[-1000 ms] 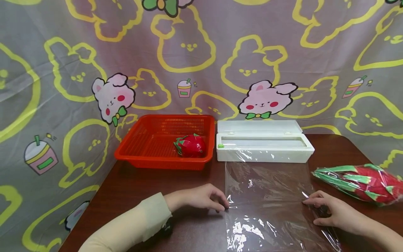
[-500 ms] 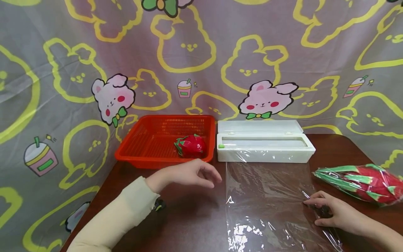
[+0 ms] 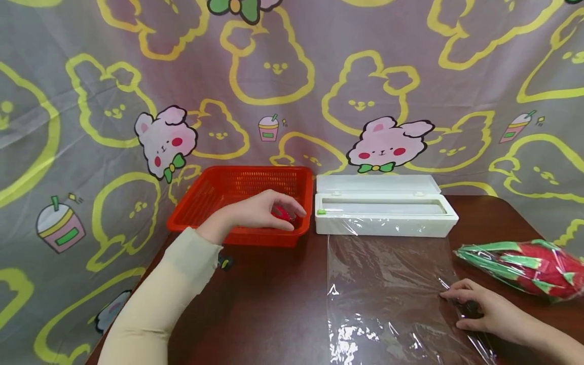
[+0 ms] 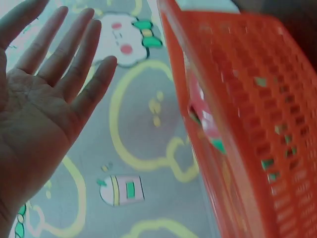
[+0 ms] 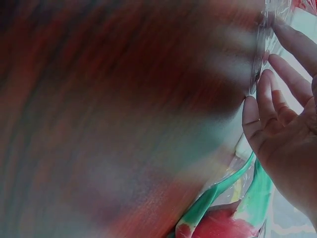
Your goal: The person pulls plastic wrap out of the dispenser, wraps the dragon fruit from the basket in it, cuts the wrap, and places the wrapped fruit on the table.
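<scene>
My left hand (image 3: 260,210) hovers over the front right of a red plastic basket (image 3: 191,223), its fingers and thumb spread. Inside lies a dragon fruit (image 4: 203,109), mostly hidden by that hand in the head view. In the left wrist view the hand's palm faces the camera, with nothing held. A sheet of clear cling film (image 3: 383,284) runs flat across the table from a white film dispenser (image 3: 383,226). At its right edge, which is bunched up, my right hand (image 3: 495,312) touches the film with extended fingertips (image 5: 251,106), thumb apart from them.
A film-wrapped dragon fruit (image 3: 524,266) lies to the right of the sheet. The dispenser's lid (image 3: 376,183) is raised, and a green slider (image 3: 321,212) sits at its left end. A patterned curtain (image 3: 274,76) hangs behind the brown table (image 3: 269,304).
My left hand has left the film's left edge, risen and moved forward and left to the basket. The right hand stays at the film's right edge.
</scene>
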Motion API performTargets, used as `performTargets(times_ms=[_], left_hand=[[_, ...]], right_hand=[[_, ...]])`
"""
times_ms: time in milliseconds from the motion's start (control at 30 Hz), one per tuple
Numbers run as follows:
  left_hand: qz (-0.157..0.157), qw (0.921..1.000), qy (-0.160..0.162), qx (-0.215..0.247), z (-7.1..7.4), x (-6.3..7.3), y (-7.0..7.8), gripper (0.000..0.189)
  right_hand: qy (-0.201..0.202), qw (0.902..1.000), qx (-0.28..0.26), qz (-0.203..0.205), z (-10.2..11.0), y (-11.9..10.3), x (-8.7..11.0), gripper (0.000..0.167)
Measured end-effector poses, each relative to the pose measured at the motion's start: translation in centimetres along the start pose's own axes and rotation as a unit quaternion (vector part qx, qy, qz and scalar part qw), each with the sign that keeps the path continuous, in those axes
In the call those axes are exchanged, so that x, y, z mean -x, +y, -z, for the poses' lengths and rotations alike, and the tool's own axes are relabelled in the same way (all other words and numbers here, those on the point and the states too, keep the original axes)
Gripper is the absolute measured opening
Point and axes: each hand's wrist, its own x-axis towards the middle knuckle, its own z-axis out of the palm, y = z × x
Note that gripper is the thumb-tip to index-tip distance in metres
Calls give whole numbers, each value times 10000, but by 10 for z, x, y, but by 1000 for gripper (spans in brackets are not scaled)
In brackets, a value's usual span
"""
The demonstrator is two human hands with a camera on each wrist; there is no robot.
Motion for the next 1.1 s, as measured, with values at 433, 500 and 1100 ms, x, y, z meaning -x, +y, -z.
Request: performTargets(times_ms=[433,500,1100], left_hand=[[693,9966,398,-196,47,-22,-34,59],[816,9954,399,-319,52,-26,-37,60],[1808,9807,-617,-426,49,-57,-75,79]], right_hand=[[-152,9996,4,-247,0,3,3,47],[-122,9996,12,-268,-1,3,3,47],[267,9991,29,315,-4,4,0,46]])
